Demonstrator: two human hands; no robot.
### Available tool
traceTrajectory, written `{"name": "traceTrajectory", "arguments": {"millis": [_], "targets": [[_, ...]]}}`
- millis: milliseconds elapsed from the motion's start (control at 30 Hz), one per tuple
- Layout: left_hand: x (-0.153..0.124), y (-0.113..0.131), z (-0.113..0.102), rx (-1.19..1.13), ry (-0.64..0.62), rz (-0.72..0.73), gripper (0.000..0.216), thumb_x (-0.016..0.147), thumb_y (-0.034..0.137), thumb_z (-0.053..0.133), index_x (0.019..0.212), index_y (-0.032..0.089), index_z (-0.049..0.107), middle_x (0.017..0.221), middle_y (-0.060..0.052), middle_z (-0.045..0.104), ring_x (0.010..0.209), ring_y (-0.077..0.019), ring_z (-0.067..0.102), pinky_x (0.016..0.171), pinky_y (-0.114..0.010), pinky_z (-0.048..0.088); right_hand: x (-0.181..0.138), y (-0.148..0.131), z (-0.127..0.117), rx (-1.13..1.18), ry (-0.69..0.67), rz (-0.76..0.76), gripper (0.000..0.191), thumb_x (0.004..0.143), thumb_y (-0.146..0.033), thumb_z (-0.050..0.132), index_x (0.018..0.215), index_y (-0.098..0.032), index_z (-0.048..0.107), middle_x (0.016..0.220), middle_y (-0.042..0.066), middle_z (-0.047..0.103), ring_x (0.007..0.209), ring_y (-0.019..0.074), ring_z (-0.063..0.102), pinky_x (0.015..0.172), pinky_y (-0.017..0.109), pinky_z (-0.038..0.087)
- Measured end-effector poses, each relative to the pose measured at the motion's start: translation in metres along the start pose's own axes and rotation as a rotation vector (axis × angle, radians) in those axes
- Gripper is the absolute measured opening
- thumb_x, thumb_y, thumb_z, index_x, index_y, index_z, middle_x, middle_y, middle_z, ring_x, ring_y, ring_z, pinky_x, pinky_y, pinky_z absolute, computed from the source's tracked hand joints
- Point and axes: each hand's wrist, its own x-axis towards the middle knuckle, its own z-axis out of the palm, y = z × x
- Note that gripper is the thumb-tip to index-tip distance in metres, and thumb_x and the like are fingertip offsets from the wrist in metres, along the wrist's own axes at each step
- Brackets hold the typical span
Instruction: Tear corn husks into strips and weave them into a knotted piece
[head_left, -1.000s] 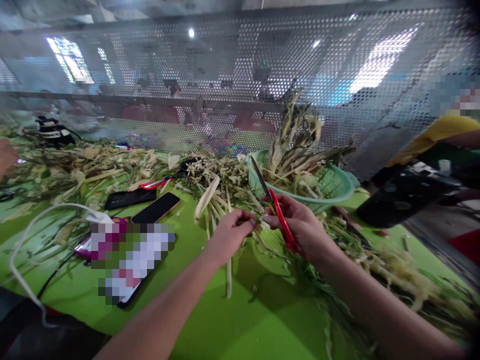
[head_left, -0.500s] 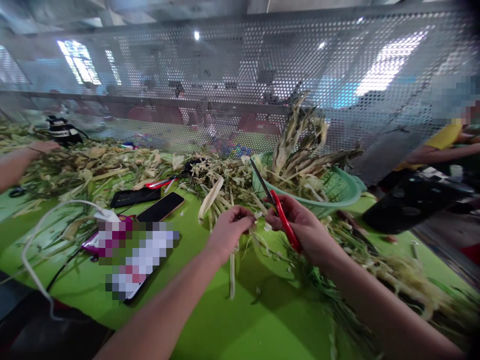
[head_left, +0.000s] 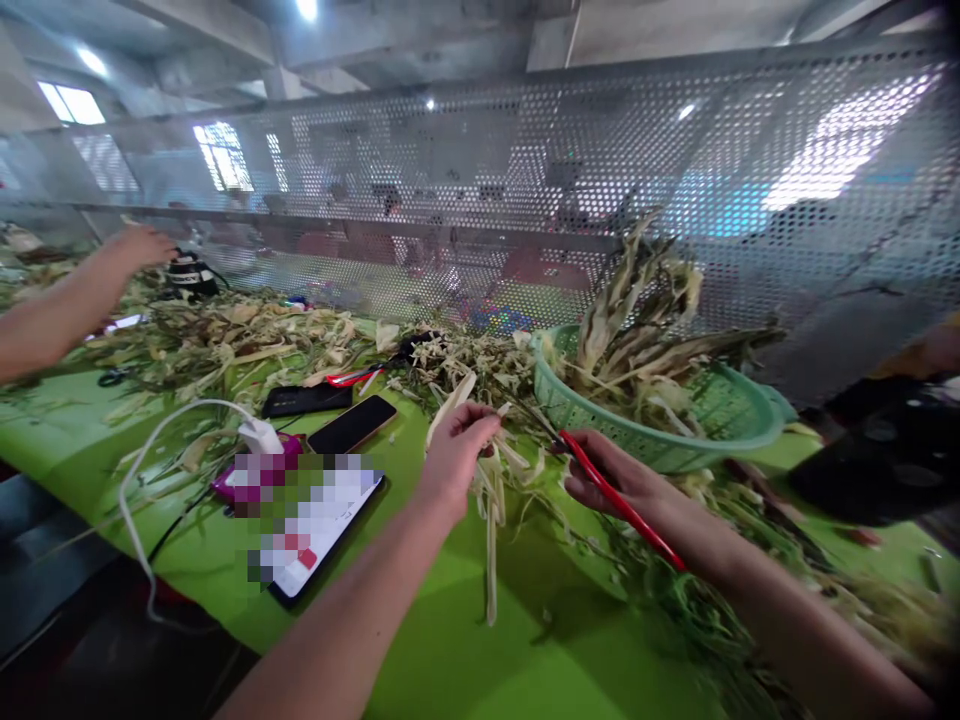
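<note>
My left hand (head_left: 461,455) is closed in a pinch over the green table. A small pale plant strip (head_left: 504,410) shows at its fingertips. Below it lie more pale leaf strips (head_left: 491,560). To the right, my right hand (head_left: 600,480) is wrapped round red-handled scissors (head_left: 630,515). Their dark blades point up and left toward my left hand, a short gap away. Behind the scissors is a green plastic basket (head_left: 667,458) with dried husk-like leaves (head_left: 637,310) in it.
Heaps of plant trimmings (head_left: 247,330) cover the back of the table (head_left: 525,660). On the left lie a dark phone (head_left: 352,425), a lit phone (head_left: 330,540), and a purple power block (head_left: 259,480) with a white cable. Another person's hand (head_left: 142,250) reaches in. A perforated metal screen (head_left: 450,180) stands behind.
The view has tilted up and shifted left. My hands have moved apart, and the scissors now lie lower and flatter in my right hand. The other person's hand has risen.
</note>
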Motion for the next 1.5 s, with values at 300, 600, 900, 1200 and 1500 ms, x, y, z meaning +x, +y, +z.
{"name": "traceTrajectory", "arguments": {"millis": [300, 600, 900, 1200, 1500], "targets": [[0.000, -0.001, 0.001, 0.000, 0.006, -0.002, 0.016, 0.068, 0.028, 0.070, 0.079, 0.018, 0.063, 0.070, 0.004, 0.056, 0.064, -0.0065, 0.050, 0.060, -0.018, 0.038, 0.000, 0.006, 0.000, -0.060, -0.099, -0.041, 0.041, 0.078, -0.042, 0.065, 0.115, -0.025, 0.056, 0.094, 0.002, 0.062, 0.089, 0.0264, 0.056, 0.078, 0.034, 0.045], [-0.001, -0.003, 0.002, 0.064, -0.042, 0.002, 0.012, 0.069, 0.024, 0.066, 0.079, 0.017, 0.065, 0.071, 0.002, 0.057, 0.065, -0.0077, 0.050, 0.062, -0.020, 0.037, 0.001, 0.004, 0.004, -0.114, -0.097, -0.019, 0.042, 0.080, -0.050, 0.061, 0.111, -0.022, 0.055, 0.085, 0.001, 0.057, 0.079, 0.0213, 0.053, 0.070, 0.030, 0.044], [-0.002, -0.002, 0.002, 0.024, -0.049, -0.015, 0.015, 0.066, 0.024, 0.069, 0.078, 0.017, 0.066, 0.071, 0.002, 0.059, 0.066, -0.0089, 0.052, 0.064, -0.022, 0.039, 0.002, 0.005, 0.005, -0.113, -0.068, -0.033, 0.040, 0.081, -0.052, 0.059, 0.108, -0.022, 0.059, 0.090, 0.001, 0.063, 0.083, 0.0212, 0.057, 0.072, 0.029, 0.045], [-0.001, -0.003, 0.000, 0.020, -0.079, -0.060, 0.020, 0.066, 0.029, 0.073, 0.080, 0.016, 0.065, 0.069, 0.002, 0.058, 0.062, -0.0072, 0.051, 0.059, -0.020, 0.039, 0.007, 0.013, 0.004, -0.024, 0.005, -0.021, 0.034, 0.071, -0.049, 0.072, 0.088, -0.021, 0.067, 0.070, -0.002, 0.058, 0.063, 0.0149, 0.051, 0.058, 0.025, 0.039], [0.002, -0.006, -0.003, 0.049, -0.216, -0.162, 0.020, 0.069, 0.015, 0.060, 0.088, 0.016, 0.064, 0.087, -0.002, 0.062, 0.072, -0.0092, 0.054, 0.063, -0.021, 0.042, 0.004, 0.003, 0.001, 0.258, 0.119, 0.092, 0.042, 0.071, -0.050, 0.074, 0.097, -0.019, 0.061, 0.063, -0.004, 0.056, 0.054, 0.0102, 0.047, 0.050, 0.023, 0.033]]}}
